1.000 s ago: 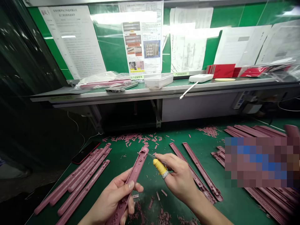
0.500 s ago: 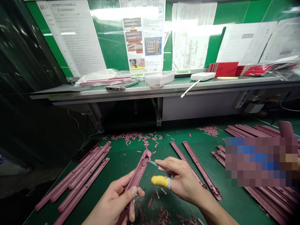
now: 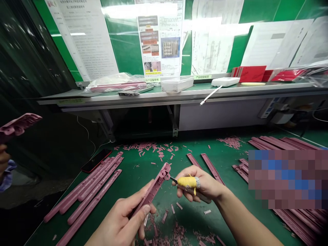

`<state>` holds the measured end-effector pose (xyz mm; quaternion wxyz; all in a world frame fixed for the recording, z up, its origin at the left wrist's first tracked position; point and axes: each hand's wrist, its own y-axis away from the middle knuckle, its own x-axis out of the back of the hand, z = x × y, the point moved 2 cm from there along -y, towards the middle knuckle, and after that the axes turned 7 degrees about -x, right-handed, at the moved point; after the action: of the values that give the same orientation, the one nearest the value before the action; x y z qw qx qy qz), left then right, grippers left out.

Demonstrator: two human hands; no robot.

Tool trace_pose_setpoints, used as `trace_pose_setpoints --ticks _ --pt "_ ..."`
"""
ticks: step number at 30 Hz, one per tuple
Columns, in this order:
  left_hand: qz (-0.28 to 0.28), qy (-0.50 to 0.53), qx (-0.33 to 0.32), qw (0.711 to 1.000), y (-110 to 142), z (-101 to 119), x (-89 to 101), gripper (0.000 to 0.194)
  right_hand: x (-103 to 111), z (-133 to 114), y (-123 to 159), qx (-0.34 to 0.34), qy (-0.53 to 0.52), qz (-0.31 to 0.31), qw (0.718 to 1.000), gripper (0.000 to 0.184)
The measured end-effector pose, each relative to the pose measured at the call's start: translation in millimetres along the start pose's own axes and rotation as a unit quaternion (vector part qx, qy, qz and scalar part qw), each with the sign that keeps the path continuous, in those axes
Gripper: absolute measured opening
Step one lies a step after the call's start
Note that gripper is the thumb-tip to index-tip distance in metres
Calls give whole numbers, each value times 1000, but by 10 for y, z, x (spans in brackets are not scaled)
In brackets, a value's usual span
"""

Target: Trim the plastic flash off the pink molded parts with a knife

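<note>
My left hand [image 3: 128, 215] is closed around a long pink plastic strip [image 3: 151, 194], tilted with its studded, hollowed side showing and its round-holed end up. In my right hand [image 3: 202, 186] is a craft knife [image 3: 174, 180], its dark blade pointing left at the edge of the strip's upper end; whether it touches I cannot tell. A yellow finger cover [image 3: 187, 181], taped at its base, wraps my right thumb and hides part of the knife. Pink shavings [image 3: 176, 232] and small cut pieces lie on the green mat below my hands.
Several pink strips [image 3: 94, 198] lie at left beside a phone [image 3: 96, 160]; two more [image 3: 211, 167] lie behind my right hand. A larger stack [image 3: 299, 225] is at right, partly blurred out. At far left, another person's hand [image 3: 3, 159] holds a pink part [image 3: 20, 126].
My right hand has rolled over, palm more upward, with the knife still at the strip's end. The strip has turned slightly in my left hand. Another person's hand has appeared at far left.
</note>
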<state>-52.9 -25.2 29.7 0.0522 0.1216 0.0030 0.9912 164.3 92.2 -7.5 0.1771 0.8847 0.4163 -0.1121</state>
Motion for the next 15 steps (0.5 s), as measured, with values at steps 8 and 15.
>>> trace_pose_setpoints --ticks 8,15 --pt "-26 -72 -34 997 -45 -44 123 54 -40 227 -49 -38 -74 -135 987 48" --pt "-95 -375 -188 903 -313 26 446 42 -335 -96 66 218 434 171 857 44"
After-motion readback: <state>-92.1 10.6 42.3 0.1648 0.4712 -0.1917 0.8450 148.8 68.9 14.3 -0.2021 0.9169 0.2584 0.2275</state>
